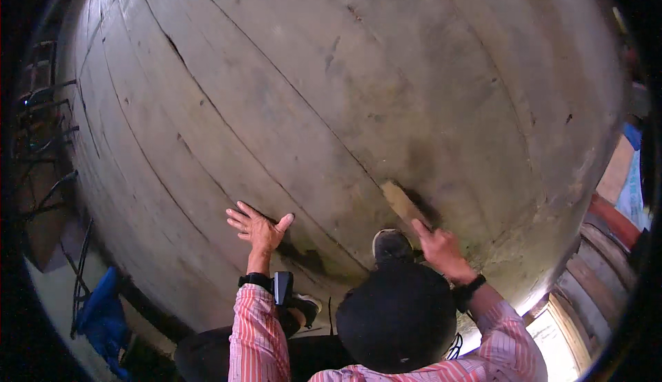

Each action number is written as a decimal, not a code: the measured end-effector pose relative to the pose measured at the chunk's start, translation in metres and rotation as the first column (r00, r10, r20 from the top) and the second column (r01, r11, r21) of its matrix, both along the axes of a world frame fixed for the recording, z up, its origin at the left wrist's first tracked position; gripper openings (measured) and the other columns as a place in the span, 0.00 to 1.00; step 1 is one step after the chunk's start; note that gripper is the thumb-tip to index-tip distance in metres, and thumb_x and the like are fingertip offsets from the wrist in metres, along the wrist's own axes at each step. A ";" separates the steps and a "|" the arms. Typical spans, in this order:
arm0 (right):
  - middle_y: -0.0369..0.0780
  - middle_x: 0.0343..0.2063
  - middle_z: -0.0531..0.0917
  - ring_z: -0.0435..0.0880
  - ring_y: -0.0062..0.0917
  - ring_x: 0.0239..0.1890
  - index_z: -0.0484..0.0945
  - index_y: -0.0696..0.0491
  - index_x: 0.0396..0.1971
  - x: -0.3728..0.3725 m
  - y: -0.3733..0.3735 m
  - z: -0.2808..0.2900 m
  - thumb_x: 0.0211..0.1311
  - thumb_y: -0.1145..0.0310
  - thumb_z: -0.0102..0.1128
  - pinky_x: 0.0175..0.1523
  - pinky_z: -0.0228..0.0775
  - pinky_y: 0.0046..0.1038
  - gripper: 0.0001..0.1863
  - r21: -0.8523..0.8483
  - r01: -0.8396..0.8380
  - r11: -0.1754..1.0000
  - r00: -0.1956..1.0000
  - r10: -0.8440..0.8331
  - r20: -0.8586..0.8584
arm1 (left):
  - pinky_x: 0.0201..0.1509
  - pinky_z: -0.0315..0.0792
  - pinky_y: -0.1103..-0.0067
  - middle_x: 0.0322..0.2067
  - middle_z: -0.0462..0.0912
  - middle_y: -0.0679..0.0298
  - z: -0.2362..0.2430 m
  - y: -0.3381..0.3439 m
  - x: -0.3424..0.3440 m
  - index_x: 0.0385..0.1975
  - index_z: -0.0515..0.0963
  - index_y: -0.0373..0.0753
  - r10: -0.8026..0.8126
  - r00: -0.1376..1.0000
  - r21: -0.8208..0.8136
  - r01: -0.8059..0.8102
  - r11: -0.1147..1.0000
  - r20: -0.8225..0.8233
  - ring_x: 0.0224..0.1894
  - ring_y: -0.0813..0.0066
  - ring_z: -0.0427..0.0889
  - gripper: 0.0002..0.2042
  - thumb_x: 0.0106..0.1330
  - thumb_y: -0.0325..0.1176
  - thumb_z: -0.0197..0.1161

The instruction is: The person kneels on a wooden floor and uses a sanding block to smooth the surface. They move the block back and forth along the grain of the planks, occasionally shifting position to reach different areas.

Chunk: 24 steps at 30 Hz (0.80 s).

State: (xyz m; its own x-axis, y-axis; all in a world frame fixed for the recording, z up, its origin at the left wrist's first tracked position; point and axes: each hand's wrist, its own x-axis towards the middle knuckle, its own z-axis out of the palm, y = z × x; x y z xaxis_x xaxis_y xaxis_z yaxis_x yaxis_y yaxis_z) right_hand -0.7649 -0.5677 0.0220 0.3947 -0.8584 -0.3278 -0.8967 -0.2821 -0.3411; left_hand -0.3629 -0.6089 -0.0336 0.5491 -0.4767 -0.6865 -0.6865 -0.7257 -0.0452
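Beneath both hands spreads a wide, worn grey-brown surface of long planks (276, 134), with dark seams running across it. My right hand (443, 252) is closed around one end of a flat tan stick-like tool (403, 203). Its pale far end lies at or just over the planks, beside a seam; its exact kind is unclear. My left hand (259, 230), fingers spread and holding nothing, is over the planks to the left. Whether its palm touches them I cannot tell. Pink striped sleeves and dark wristbands cover my forearms and wrists.
A dark shoe tip (392, 245) is near my right hand, another shoe (307, 307) below my left. A large black rounded shape (396, 316) hides the lower middle. Blue cloth or plastic (105, 313) and dark metal frames (48, 134) are at left; curved slats (593, 278) at lower right.
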 end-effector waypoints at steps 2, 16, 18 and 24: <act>0.40 0.11 0.71 0.73 0.34 0.13 0.63 0.42 0.62 -0.007 0.011 -0.001 0.54 0.71 0.54 0.18 0.66 0.38 0.32 -0.121 0.019 0.992 1.000 -0.020 -0.003 | 0.64 0.37 0.44 0.66 0.20 0.42 -0.001 0.000 0.001 0.66 0.28 0.36 -0.018 0.999 0.013 0.018 1.000 0.028 0.68 0.42 0.21 0.72 0.30 0.65 0.73; 0.43 0.13 0.75 0.78 0.37 0.17 0.58 0.39 0.64 0.107 -0.171 -0.026 0.54 0.73 0.54 0.20 0.70 0.39 0.35 0.075 0.103 0.992 0.990 -0.109 0.092 | 0.62 0.36 0.40 0.65 0.18 0.40 -0.007 0.012 0.004 0.65 0.25 0.36 -0.030 1.000 -0.048 0.030 0.998 -0.007 0.67 0.39 0.20 0.73 0.29 0.67 0.72; 0.44 0.19 0.80 0.80 0.39 0.20 0.54 0.42 0.65 0.143 -0.239 -0.042 0.55 0.74 0.51 0.22 0.70 0.39 0.35 -0.020 0.089 0.996 0.978 -0.084 0.191 | 0.62 0.36 0.40 0.65 0.18 0.40 -0.005 0.008 0.005 0.65 0.25 0.36 -0.027 1.000 -0.039 0.027 0.999 -0.009 0.68 0.39 0.20 0.73 0.29 0.67 0.72; 0.48 0.27 0.82 0.81 0.43 0.28 0.50 0.38 0.66 0.210 -0.368 -0.031 0.58 0.72 0.48 0.30 0.70 0.43 0.35 0.020 0.066 0.998 0.982 -0.069 0.175 | 0.63 0.36 0.41 0.65 0.19 0.41 0.002 -0.001 0.000 0.66 0.27 0.35 -0.014 1.000 -0.002 0.014 1.000 -0.004 0.68 0.40 0.21 0.72 0.29 0.67 0.72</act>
